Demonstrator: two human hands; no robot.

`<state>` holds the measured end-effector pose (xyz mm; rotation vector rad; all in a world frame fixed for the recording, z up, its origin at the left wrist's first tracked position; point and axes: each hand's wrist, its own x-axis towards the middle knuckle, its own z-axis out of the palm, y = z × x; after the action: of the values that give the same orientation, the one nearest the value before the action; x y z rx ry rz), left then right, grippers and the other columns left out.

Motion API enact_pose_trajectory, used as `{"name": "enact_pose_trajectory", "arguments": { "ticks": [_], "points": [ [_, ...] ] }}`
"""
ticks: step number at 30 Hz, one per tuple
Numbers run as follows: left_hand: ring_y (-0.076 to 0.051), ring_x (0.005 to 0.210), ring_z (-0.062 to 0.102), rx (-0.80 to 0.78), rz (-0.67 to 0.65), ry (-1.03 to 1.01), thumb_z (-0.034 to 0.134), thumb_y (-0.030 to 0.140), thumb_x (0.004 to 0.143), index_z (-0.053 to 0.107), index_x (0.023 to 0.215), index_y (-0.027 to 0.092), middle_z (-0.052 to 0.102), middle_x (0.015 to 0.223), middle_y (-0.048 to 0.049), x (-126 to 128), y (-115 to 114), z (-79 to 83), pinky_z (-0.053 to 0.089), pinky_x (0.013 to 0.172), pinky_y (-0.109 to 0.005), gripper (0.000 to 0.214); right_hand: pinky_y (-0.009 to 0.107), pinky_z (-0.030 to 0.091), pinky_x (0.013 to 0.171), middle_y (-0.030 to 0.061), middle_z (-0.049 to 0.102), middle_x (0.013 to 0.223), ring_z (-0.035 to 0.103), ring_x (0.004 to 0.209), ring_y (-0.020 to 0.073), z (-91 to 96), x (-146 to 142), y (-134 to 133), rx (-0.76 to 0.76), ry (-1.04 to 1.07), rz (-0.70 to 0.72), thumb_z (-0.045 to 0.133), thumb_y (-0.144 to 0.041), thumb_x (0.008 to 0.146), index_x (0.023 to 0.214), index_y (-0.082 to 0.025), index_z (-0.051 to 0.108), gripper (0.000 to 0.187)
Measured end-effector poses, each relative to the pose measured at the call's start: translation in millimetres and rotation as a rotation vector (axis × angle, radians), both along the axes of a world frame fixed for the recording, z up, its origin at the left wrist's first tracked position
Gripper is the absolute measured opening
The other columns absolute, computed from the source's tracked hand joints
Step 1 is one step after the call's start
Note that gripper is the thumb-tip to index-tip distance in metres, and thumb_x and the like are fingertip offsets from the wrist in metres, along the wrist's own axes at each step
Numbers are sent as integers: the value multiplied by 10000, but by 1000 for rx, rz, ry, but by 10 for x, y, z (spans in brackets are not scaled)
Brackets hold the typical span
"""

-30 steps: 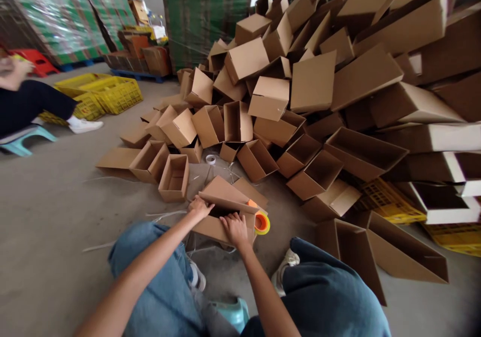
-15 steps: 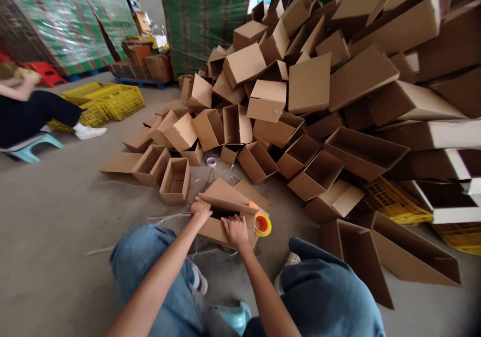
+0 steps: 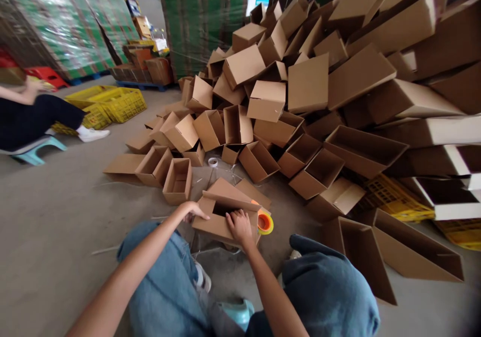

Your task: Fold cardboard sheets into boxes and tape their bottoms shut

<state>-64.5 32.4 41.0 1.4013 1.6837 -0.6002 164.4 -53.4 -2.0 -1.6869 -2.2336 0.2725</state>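
In front of my knees is a cardboard box [image 3: 216, 225], its top partly folded in, with a dark gap in the middle and the far flap standing up. My left hand [image 3: 193, 210] grips the box's left end, thumb on top and the other fingers mostly hidden at the side. On the near flap lies my right hand [image 3: 239, 225], its fingers bent over the flap's edge at the gap. An orange and yellow tape dispenser [image 3: 265, 223] rests against the box's right end.
Open cartons [image 3: 178, 181] stand just beyond, below a large heap of boxes [image 3: 308, 84]. A white tape roll [image 3: 213, 162] lies on the floor. Two long open cartons [image 3: 417, 257] are at my right. Yellow crates [image 3: 120, 105] and a seated person [image 3: 41, 111] are at the left.
My left hand has moved from the top edge to the box's left end. The left part of the top now lies folded in. My right hand stays on the near flap.
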Motion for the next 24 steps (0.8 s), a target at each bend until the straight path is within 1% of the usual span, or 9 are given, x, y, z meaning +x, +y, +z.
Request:
{"name": "enact_pose_trajectory", "arguments": {
  "ticks": [3,5,8,11,14,17,19,22,24],
  "points": [
    [-340,853,711,-167,46,-103,731,734,466,563,1186,83,685,1065,-273,-74,-64,-52,571,566,-321,985,314,357,910,74,664,1078,528,1047,196,19,42,-75,127,77,10,338,-365,987,1061,-193,646,360],
    [-327,852,714,-147,57,-141,724,745,465,558,1186,83,681,1082,-271,-109,-103,-88,563,553,-296,993,326,335,976,93,613,1218,499,1135,193,69,71,-126,208,100,-19,344,-358,981,1250,-178,557,388],
    [-315,856,717,-107,68,-156,707,760,470,543,1203,74,684,1077,-267,-132,-147,-100,558,569,-278,1017,406,251,1079,131,487,1396,391,1300,225,195,104,-156,277,61,-141,334,-382,971,1443,-164,351,521],
    [-311,869,715,-37,61,-187,695,754,498,543,1213,76,695,1070,-242,-115,-170,-62,559,591,-277,997,512,136,1123,158,334,1509,219,1417,266,325,138,-141,267,-20,-205,361,-468,936,1517,-156,155,690],
    [-312,874,713,-15,84,-189,700,739,512,555,1202,59,700,1050,-241,-83,-163,-24,559,584,-271,979,593,48,1116,160,230,1555,116,1451,292,387,197,-143,146,-122,-102,467,-551,846,1528,-154,45,896],
    [-313,877,710,-44,125,-187,747,702,481,530,1238,43,685,1072,-266,-67,-135,-21,557,557,-259,1027,636,26,1099,177,117,1580,18,1460,323,376,249,-189,50,-228,-1,575,-550,742,1527,-129,19,1050],
    [-310,876,710,-67,143,-193,781,668,461,493,1280,44,678,1086,-274,-66,-118,-35,559,554,-255,1070,651,29,1091,195,74,1581,-19,1458,341,357,252,-226,36,-285,16,613,-499,711,1527,-124,54,1058],
    [-305,877,710,-80,153,-178,798,640,460,458,1312,41,678,1085,-275,-66,-117,-54,566,576,-259,1095,658,23,1089,204,105,1575,-22,1455,354,339,206,-259,58,-350,-5,638,-403,689,1524,-138,138,1009],
    [-294,850,715,-41,128,-185,785,641,481,503,1278,64,691,1083,-244,-62,-130,-56,570,584,-269,1023,653,17,1094,194,130,1573,-24,1454,357,331,164,-264,78,-364,-26,646,-353,673,1520,-147,167,995]
  ]
}}
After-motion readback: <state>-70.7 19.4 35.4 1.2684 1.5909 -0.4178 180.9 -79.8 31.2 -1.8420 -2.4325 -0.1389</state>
